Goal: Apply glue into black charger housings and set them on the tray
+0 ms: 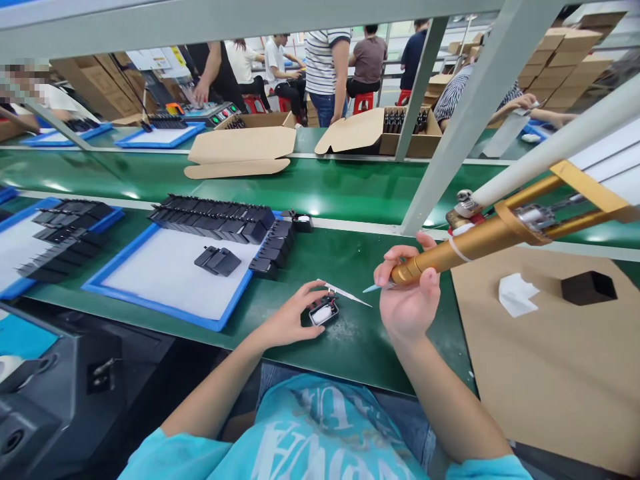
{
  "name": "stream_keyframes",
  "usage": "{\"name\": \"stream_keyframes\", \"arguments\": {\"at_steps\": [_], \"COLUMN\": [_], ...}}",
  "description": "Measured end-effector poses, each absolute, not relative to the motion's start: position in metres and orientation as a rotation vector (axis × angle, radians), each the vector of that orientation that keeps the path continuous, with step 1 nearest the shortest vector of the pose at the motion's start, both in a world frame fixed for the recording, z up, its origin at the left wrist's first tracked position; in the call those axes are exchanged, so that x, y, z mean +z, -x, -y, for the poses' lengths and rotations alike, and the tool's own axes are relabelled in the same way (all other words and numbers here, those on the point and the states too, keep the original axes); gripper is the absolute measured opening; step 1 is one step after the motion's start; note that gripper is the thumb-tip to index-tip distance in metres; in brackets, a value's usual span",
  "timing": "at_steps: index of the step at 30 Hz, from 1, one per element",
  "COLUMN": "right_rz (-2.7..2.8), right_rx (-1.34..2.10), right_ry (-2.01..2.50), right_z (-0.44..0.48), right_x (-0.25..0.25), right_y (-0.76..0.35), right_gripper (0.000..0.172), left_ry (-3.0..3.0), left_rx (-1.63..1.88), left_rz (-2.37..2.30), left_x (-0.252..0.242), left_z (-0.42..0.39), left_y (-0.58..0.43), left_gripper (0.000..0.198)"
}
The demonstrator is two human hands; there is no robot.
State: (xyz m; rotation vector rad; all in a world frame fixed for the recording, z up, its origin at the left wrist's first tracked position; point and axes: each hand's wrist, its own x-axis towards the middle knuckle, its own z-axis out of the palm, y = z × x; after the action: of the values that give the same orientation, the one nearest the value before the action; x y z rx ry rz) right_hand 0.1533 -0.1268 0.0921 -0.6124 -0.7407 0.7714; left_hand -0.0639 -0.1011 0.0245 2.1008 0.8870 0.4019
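Observation:
My left hand (295, 317) grips a small black case (324, 311) with a white part inside, low over the green work surface. A thin white strip (347, 293) slants up from the case toward the right; whether my fingers also hold it is unclear. My right hand (411, 293) is wrapped round the lower end of a gold dispenser (450, 250), whose pale blue tip (371, 289) points left, just above the strip's far end. Further left, two dark cases (217, 261) lie on a white tray with a blue rim (220, 324).
Rows of black cases (215, 217) line the tray's back and right edges. At the right, brown cardboard (540, 373) carries a white paper (517, 295) and a black box (589, 288). A slanted metal post (450, 147) rises ahead. Several people sit or stand beyond the green belt.

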Motion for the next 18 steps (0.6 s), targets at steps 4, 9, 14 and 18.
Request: {"name": "stream_keyframes", "arguments": {"at_steps": [4, 9, 14, 18], "right_rz": [0.746, 0.804, 0.808, 0.793], "right_rx": [0.821, 0.900, 0.914, 0.921], "right_ry": [0.578, 0.511, 0.488, 0.454], "right_z": [0.130, 0.132, 0.134, 0.134], "right_x": [0.094, 0.093, 0.091, 0.091], "right_y": [-0.151, -0.148, -0.145, -0.146], "right_gripper": [0.036, 0.043, 0.043, 0.039], "left_ry": [-2.095, -2.102, -2.207, -2.232], "left_rx": [0.554, 0.575, 0.702, 0.848], "left_rz": [-1.059, -1.256, -1.267, -1.209], "left_x": [0.007, -0.001, 0.021, 0.036], "left_z": [0.119, 0.126, 0.124, 0.122], "left_y": [0.060, 0.047, 0.028, 0.017], "left_gripper": [0.047, 0.036, 0.040, 0.035]}}
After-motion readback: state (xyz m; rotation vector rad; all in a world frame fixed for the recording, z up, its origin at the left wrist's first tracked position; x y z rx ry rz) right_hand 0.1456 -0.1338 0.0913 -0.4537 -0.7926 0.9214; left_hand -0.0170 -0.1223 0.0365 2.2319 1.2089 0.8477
